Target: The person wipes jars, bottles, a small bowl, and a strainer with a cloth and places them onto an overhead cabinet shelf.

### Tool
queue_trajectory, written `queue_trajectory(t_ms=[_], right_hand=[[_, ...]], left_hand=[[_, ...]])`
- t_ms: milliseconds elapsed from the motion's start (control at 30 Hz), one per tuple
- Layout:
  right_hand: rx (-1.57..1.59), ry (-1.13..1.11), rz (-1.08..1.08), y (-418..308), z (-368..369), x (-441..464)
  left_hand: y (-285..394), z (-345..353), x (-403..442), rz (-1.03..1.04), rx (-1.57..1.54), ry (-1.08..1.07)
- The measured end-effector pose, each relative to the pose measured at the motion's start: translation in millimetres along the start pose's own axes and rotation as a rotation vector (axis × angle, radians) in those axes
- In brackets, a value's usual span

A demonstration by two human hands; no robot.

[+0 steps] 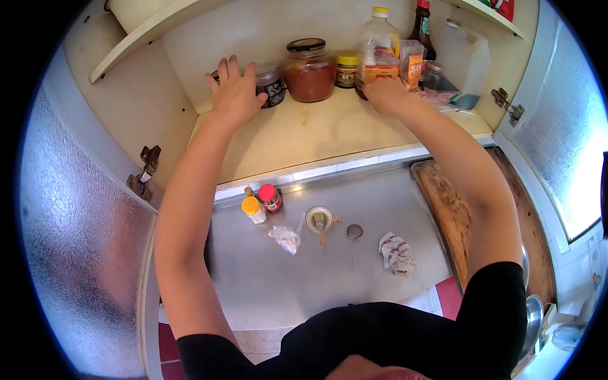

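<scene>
My left hand (233, 95) has its fingers spread at the left of the cupboard shelf, partly covering a dark item and beside a black-labelled jar (270, 87). A large glass jar of red-brown contents (308, 73) with a black lid stands to its right. My right hand (385, 96) is bent against the lower front of a clear oil bottle (379, 50) with a yellow cap; its fingertips are partly hidden. Between the big jar and the bottle stands a small yellow-lidded jar (346, 68). An orange-and-white packet (413, 66) is just right of the bottle.
A dark sauce bottle (422, 28) and a translucent jug (465, 60) stand at the back right. Below, the metal counter (304, 285) holds two shakers, a cup with a brush (319, 218), a small strainer (354, 232) and a crumpled cloth (396, 253). Open frosted doors flank me.
</scene>
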State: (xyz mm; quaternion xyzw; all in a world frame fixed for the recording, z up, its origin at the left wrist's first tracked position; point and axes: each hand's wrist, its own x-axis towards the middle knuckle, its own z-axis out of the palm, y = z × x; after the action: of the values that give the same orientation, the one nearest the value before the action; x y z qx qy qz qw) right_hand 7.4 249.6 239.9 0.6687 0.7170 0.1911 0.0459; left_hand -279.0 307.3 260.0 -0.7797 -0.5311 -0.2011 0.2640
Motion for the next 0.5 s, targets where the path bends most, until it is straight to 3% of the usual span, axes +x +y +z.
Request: queue_trajectory(t_ms=[133, 233, 300, 333, 367, 400, 433, 500], right_hand=[[0.057, 0.024, -0.019, 5, 10, -1], [0.149, 0.295, -0.113, -4, -7, -36], [0.551, 0.556, -0.305, -24, -22, -86], [0.728, 0.327, -0.313, -33, -31, -121], [0.896, 0.081, -0.313, -40, -31, -154], [0.951, -0.054, -0.53, -46, -17, -178], [1.002, -0.177, -0.743, -51, 0, -196], [1.214, -0.863, -0.672, -61, 52, -214]], left_hand=[[2, -21, -18, 0.036, -0.164, 0.129], [3, -50, -63, 0.076, -0.523, 0.331], [12, -62, -123, 0.022, -0.875, 0.398], [17, -66, -159, -0.048, -1.072, 0.392], [18, -58, -195, 0.007, -1.247, 0.324], [22, -39, -231, 0.065, -1.426, 0.262], [35, -17, -258, -0.009, -1.617, 0.114], [69, 48, -296, -0.415, -1.604, -0.444]])
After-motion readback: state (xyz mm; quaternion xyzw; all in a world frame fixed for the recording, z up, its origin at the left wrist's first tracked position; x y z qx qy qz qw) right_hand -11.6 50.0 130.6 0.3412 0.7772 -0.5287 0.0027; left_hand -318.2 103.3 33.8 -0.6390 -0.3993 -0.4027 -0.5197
